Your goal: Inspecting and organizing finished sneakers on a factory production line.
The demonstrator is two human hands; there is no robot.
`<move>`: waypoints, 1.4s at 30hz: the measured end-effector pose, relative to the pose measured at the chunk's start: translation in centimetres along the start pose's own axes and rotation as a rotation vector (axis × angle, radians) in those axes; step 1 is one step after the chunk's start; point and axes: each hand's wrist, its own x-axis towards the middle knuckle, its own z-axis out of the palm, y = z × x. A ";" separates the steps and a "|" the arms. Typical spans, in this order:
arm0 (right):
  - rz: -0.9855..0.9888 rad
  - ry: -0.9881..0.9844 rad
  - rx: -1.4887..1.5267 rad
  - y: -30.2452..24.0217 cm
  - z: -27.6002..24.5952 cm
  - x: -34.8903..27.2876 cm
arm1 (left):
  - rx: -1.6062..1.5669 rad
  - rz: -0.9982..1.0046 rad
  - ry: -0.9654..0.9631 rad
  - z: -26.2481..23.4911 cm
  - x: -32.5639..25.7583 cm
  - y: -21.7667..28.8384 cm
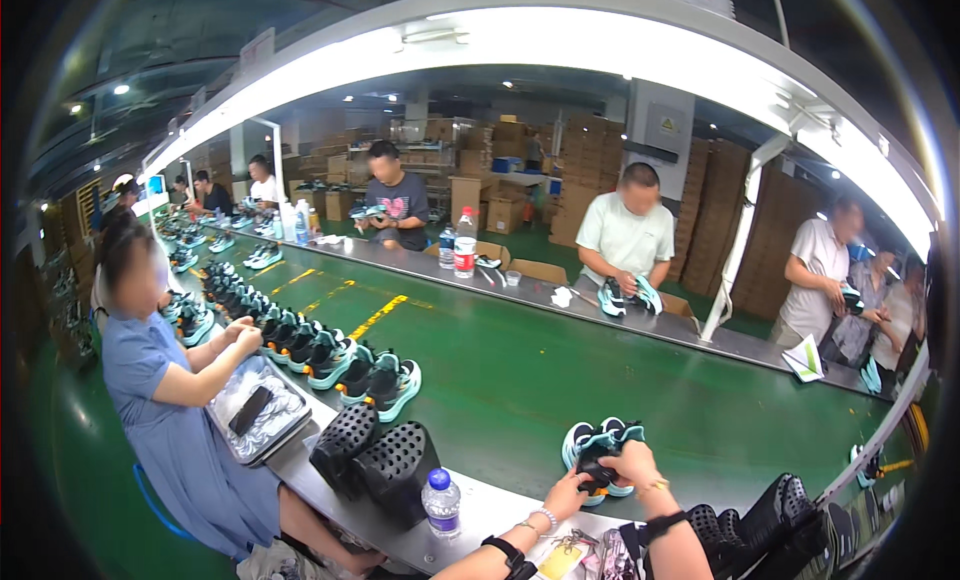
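Note:
At the near edge of the green belt, a pair of black and light-teal sneakers [583,443] with white soles stands in front of me. My left hand [568,494] is closed on the near side of one sneaker, its fingers at the dark collar. From the right, my right hand [634,464] reaches over the same sneaker, with its thumb and fingers bent onto the upper. Just what the fingertips pinch is too small to make out. Both wrists wear dark bands.
Left of my hands stand a water bottle [441,504] and black perforated shoe forms [397,468]; more forms [775,520] stand right. Paired sneakers [300,338] line the belt [480,370]. A person in blue [165,380] sits left; a co-worker opposite handles sneakers [648,296].

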 end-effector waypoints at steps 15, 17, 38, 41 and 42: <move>-0.027 0.282 -0.091 0.4 13.3 8.5 | -0.111 0.128 0.088 -0.6 0.4 -2.9; -0.122 0.153 0.012 0.2 11.8 7.0 | -0.041 0.153 0.145 -0.5 0.9 -2.6; 0.311 0.677 0.268 17.7 -3.2 -21.9 | 0.668 0.353 -0.097 0.7 6.1 2.4; 0.301 0.658 0.163 17.7 -2.8 -22.1 | 0.802 0.384 -0.029 0.5 4.3 2.8; 0.342 0.618 0.114 17.6 -2.8 -22.1 | 0.802 0.368 -0.052 0.3 3.8 3.1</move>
